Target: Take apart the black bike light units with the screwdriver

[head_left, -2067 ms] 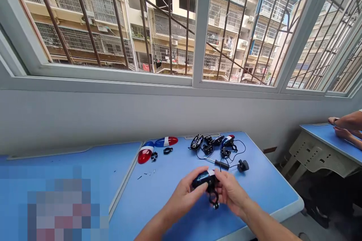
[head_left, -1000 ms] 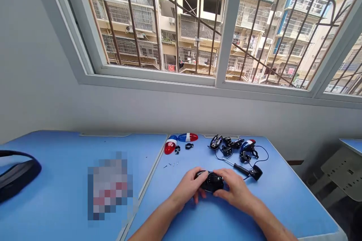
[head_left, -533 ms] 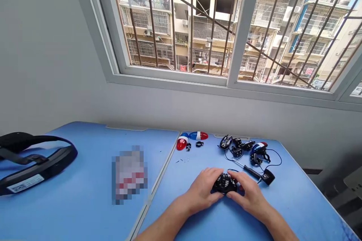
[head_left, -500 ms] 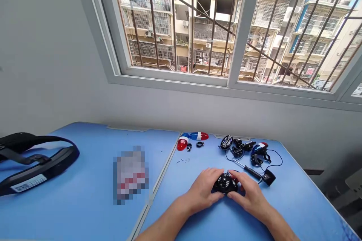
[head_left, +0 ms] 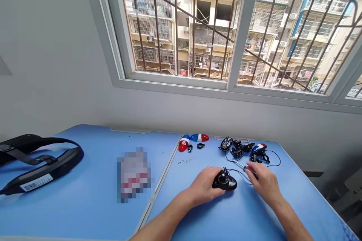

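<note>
My left hand (head_left: 203,187) rests on and holds a black plastic housing (head_left: 225,180) with a round ribbed knob on top, standing on the blue tabletop (head_left: 288,196). My right hand (head_left: 264,181) is apart from the housing, its fingers spread over a black-handled screwdriver (head_left: 243,166), whose handle they partly hide. A thin black cable (head_left: 239,173) runs near the housing. Beyond the hands lie black plastic parts (head_left: 236,147) and a red, white and blue lens shell (head_left: 258,149).
At the back of the table are red and blue lens shells (head_left: 192,140), small black clamps (head_left: 200,145) and several tiny screws (head_left: 183,161). On the adjoining blue table lies a black strap (head_left: 42,167) beside a pixelated patch (head_left: 132,175). A wall and barred window stand behind.
My right hand has let go of the housing and moved right to the screwdriver. The housing now sits on the table under my left hand. The view has shifted slightly.
</note>
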Demonstrator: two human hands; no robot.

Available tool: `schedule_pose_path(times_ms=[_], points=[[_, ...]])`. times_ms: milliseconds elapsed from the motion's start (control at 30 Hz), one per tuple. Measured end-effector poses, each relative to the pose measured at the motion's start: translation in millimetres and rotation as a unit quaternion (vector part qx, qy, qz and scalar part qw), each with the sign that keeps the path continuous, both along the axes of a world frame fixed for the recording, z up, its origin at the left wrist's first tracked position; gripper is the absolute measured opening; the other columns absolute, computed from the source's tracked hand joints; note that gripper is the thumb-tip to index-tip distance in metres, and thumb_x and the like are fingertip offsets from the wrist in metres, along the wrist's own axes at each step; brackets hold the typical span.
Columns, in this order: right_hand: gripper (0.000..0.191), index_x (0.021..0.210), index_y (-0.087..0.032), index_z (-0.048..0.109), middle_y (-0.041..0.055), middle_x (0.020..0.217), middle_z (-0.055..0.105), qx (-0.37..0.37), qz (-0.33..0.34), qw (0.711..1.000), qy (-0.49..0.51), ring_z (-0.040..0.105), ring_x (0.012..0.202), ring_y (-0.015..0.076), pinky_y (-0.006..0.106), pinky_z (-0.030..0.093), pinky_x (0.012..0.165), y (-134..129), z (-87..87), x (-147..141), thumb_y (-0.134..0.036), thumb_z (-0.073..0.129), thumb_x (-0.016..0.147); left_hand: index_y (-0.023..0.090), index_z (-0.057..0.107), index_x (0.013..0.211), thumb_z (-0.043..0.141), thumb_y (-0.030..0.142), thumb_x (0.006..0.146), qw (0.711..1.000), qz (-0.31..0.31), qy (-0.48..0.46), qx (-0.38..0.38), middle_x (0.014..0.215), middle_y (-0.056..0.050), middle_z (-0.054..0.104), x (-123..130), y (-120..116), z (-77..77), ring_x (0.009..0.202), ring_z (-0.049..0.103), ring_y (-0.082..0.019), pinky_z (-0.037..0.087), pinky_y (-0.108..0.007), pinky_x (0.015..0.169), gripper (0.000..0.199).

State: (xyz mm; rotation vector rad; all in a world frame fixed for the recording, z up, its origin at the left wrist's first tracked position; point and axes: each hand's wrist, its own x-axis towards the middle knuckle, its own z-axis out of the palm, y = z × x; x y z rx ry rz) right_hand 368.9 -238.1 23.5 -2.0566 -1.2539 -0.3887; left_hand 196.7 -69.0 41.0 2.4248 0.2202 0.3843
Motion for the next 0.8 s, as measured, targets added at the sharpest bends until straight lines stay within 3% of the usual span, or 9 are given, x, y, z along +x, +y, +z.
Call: schedule_pose_path(times_ms=[133,233,333,433,600,800], points=[[0.032,0.093,-0.023,0.071,0.0086,0.100,0.073,-0.052,-0.059,0.996,-0.035,0.066,0.089,0.0256,0.033,0.049,0.068,-10,1.3,28,-0.040,0.044,0.092,0.021,0.065,0.093,0.074,0.026,0.067,1.000,-0.012,0.003,0.000,0.090,-0.002,0.067,9,7,-3.3,0.085,0.059,-0.024,0.041,-0.027,0.070,0.028],[0.031,0.095,-0.024,0.071,0.0066,0.101,0.073,-0.038,-0.086,0.996,0.004,0.065,0.090,0.0247,0.033,0.048,0.069,-11,11.7,43,-0.040,0.044,0.091,0.020,0.064,0.091,0.071,0.025,0.069,1.000,-0.015,-0.001,-0.002,0.088,-0.002,0.066,14,14,-3.7,0.082,0.058,-0.023,0.040,-0.026,0.067,0.023],[0.030,0.091,-0.023,0.070,0.0053,0.087,0.073,-0.044,-0.094,0.993,0.059,0.065,0.080,0.0226,0.032,0.046,0.068,-3,28.4,51,-0.039,0.045,0.090,0.019,0.064,0.092,0.067,0.024,0.071,1.000,-0.009,-0.002,-0.014,0.089,-0.002,0.066,17,19,-2.7,0.082,0.059,-0.023,0.042,-0.027,0.069,0.022],[0.028,0.086,-0.022,0.069,0.0022,0.073,0.071,-0.057,-0.085,0.992,0.074,0.062,0.067,0.0183,0.028,0.043,0.064,10,40.2,51,-0.035,0.045,0.090,0.020,0.064,0.101,0.067,0.020,0.071,0.998,0.008,-0.020,-0.051,0.100,-0.004,0.068,18,21,-7.0,0.093,0.060,-0.025,0.044,-0.030,0.080,0.030],[0.019,0.072,-0.022,0.067,-0.0011,0.063,0.068,-0.120,-0.033,0.988,0.091,0.059,0.059,0.0149,0.024,0.038,0.056,13,42.1,38,-0.029,0.053,0.083,0.022,0.062,0.113,0.069,0.022,0.071,0.993,0.002,-0.046,-0.108,0.114,-0.006,0.067,13,24,-20.2,0.105,0.059,-0.027,0.045,-0.033,0.092,0.043],[0.011,0.084,-0.022,0.069,0.0025,0.083,0.072,-0.246,-0.021,0.965,0.090,0.064,0.075,0.0188,0.025,0.037,0.061,-7,44.7,31,-0.024,0.061,0.077,0.023,0.064,0.109,0.070,0.020,0.067,0.993,-0.002,-0.016,-0.118,0.108,-0.005,0.068,5,20,-8.2,0.099,0.060,-0.026,0.046,-0.032,0.089,0.042]])
